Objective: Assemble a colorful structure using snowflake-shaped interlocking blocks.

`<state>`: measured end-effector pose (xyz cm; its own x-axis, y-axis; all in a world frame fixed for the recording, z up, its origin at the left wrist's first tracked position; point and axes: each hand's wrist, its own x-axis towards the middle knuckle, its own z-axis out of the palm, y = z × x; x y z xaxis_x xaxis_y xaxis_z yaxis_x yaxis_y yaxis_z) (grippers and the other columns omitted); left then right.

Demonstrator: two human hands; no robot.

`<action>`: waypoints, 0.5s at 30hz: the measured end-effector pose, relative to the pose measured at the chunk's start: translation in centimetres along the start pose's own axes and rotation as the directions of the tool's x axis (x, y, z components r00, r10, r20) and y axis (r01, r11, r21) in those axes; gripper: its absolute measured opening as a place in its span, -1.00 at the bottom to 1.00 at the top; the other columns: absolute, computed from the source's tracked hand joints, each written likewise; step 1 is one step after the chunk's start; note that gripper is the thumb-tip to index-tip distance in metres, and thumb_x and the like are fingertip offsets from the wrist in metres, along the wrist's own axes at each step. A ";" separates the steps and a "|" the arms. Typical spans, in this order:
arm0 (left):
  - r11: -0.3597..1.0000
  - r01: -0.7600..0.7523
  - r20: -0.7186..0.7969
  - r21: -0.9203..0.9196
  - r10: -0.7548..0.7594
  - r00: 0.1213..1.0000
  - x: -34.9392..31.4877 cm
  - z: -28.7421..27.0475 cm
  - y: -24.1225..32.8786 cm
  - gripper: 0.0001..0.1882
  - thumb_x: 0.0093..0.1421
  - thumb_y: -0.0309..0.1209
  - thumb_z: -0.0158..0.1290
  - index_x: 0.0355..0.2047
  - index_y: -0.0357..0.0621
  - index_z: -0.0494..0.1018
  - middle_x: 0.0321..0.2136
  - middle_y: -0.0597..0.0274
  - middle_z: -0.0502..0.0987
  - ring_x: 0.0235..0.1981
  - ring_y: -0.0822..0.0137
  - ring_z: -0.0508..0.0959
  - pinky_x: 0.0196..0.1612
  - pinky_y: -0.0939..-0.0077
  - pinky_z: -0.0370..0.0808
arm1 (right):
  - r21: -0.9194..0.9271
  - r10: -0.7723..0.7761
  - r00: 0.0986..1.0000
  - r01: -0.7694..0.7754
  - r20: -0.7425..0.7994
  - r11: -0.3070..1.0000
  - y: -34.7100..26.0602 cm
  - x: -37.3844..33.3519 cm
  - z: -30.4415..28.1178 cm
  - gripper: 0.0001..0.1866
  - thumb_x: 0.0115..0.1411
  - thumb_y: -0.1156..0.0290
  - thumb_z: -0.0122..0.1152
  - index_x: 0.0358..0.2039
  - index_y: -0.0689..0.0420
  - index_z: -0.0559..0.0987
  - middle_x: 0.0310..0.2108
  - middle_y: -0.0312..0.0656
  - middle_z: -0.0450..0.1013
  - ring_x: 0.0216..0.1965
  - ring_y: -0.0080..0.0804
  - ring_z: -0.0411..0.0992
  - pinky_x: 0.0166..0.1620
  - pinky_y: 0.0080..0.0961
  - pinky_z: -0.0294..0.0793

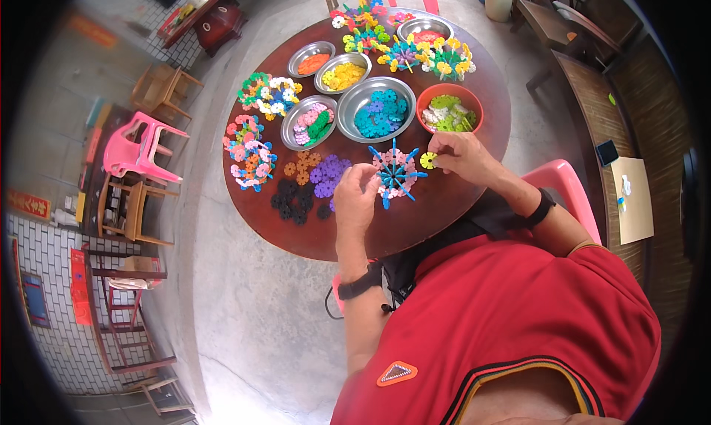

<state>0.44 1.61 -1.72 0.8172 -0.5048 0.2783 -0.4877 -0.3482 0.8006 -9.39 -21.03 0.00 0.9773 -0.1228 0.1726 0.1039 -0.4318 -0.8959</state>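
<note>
Between the thumb and fingers of my right hand [465, 158] is a yellow-green interlocking snowflake disc [428, 160], held just right of a round model. That round snowflake-disc model [398, 174] is built of pale pink discs with blue ones radiating from its middle, and it lies at the table's near edge. My left hand [357, 195] is curled at the model's left side, thumb and forefinger pinched on its edge. Purple discs [329, 176] lie loose just beyond that hand, with black discs [293, 200] and orange-brown discs [302, 167] to their left.
The round brown table [326, 240] carries a large steel bowl of teal discs [375, 128], an orange-red bowl of lime and white discs [449, 131], several smaller steel bowls and finished colourful models [252, 151]. Pink plastic chairs [141, 147] and wooden stools stand around on the concrete floor.
</note>
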 end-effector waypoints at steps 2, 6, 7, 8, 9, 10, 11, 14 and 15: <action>1.000 0.000 -0.010 0.010 0.000 1.000 0.0 0.0 -0.1 -0.83 0.05 -0.45 0.16 -0.32 -0.18 0.49 -0.40 0.18 0.54 -0.39 0.28 0.57 -0.30 0.44 0.46 | 0.007 0.000 1.000 0.000 -0.001 1.000 0.0 0.0 0.0 -0.93 0.04 0.55 0.12 -0.42 0.20 0.44 -0.59 -0.25 0.42 -0.60 -0.52 0.41 -0.50 -0.55 0.38; 0.998 -0.012 -0.015 0.056 0.013 1.000 0.1 -0.1 0.1 -0.84 0.05 -0.45 0.17 -0.34 -0.20 0.50 -0.41 0.21 0.56 -0.40 0.35 0.57 -0.30 0.50 0.46 | 0.041 0.013 1.000 -0.013 0.003 0.999 -0.1 0.0 0.0 -0.93 0.04 0.56 0.12 -0.43 0.21 0.44 -0.58 -0.26 0.42 -0.60 -0.53 0.41 -0.50 -0.55 0.38; 0.998 -0.010 -0.014 0.055 0.011 1.000 0.2 -0.1 0.2 -0.84 0.05 -0.45 0.17 -0.34 -0.20 0.50 -0.41 0.21 0.56 -0.40 0.35 0.57 -0.30 0.50 0.46 | 0.040 0.015 1.000 -0.015 0.003 0.999 -0.1 0.1 0.0 -0.93 0.04 0.56 0.12 -0.43 0.21 0.44 -0.58 -0.26 0.42 -0.60 -0.53 0.41 -0.50 -0.55 0.38; 0.999 -0.006 -0.008 0.037 0.006 1.000 0.2 -0.1 0.3 -0.83 0.05 -0.45 0.15 -0.32 -0.19 0.49 -0.40 0.17 0.54 -0.39 0.28 0.56 -0.31 0.43 0.46 | 0.024 0.002 1.000 -0.002 0.001 1.000 -0.2 0.1 0.0 -0.93 0.03 0.57 0.12 -0.43 0.21 0.44 -0.58 -0.26 0.42 -0.60 -0.53 0.41 -0.50 -0.55 0.38; 1.000 -0.002 -0.003 0.019 0.002 1.000 0.2 -0.1 0.3 -0.82 0.06 -0.46 0.13 -0.30 -0.17 0.49 -0.39 0.13 0.53 -0.39 0.20 0.55 -0.31 0.37 0.45 | 0.006 -0.010 1.000 0.010 -0.001 1.000 -0.2 0.2 0.0 -0.93 0.03 0.57 0.12 -0.44 0.22 0.44 -0.58 -0.26 0.42 -0.60 -0.53 0.40 -0.51 -0.55 0.38; 1.000 0.000 -0.003 0.018 0.000 1.000 0.2 -0.1 0.2 -0.82 0.06 -0.46 0.13 -0.30 -0.17 0.49 -0.39 0.13 0.53 -0.39 0.20 0.55 -0.31 0.37 0.45 | 0.007 -0.008 1.000 0.008 0.000 1.000 -0.2 0.1 -0.1 -0.93 0.03 0.57 0.12 -0.44 0.22 0.44 -0.58 -0.26 0.42 -0.60 -0.53 0.40 -0.51 -0.55 0.38; 1.000 0.004 -0.001 0.011 -0.004 1.000 0.2 -0.1 0.2 -0.83 0.06 -0.46 0.13 -0.30 -0.17 0.49 -0.40 0.13 0.53 -0.39 0.20 0.55 -0.31 0.37 0.45 | 0.008 -0.011 1.000 0.011 0.002 1.000 -0.3 0.1 -0.1 -0.93 0.03 0.57 0.12 -0.44 0.22 0.44 -0.58 -0.26 0.42 -0.60 -0.54 0.40 -0.51 -0.55 0.37; 1.000 0.017 0.002 0.001 -0.017 1.000 0.1 -0.1 0.0 -0.83 0.06 -0.45 0.13 -0.30 -0.17 0.49 -0.40 0.13 0.53 -0.39 0.20 0.55 -0.31 0.37 0.45 | 0.008 -0.015 1.000 0.015 0.006 1.000 -0.3 0.1 0.0 -0.94 0.03 0.58 0.11 -0.44 0.21 0.44 -0.59 -0.26 0.42 -0.60 -0.54 0.40 -0.51 -0.55 0.37; 1.000 0.026 0.004 -0.001 -0.026 1.000 0.1 0.0 -0.1 -0.83 0.06 -0.45 0.13 -0.30 -0.17 0.49 -0.40 0.13 0.53 -0.39 0.20 0.55 -0.32 0.37 0.45 | 0.007 -0.013 1.000 0.013 0.007 1.000 -0.2 0.1 0.0 -0.94 0.03 0.58 0.11 -0.44 0.21 0.44 -0.59 -0.27 0.42 -0.61 -0.55 0.40 -0.51 -0.56 0.37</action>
<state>0.61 1.60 -1.74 0.8284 -0.4987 0.2552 -0.4659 -0.3604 0.8081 -9.28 -20.97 0.20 0.9771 -0.1112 0.1813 0.1178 -0.4273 -0.8964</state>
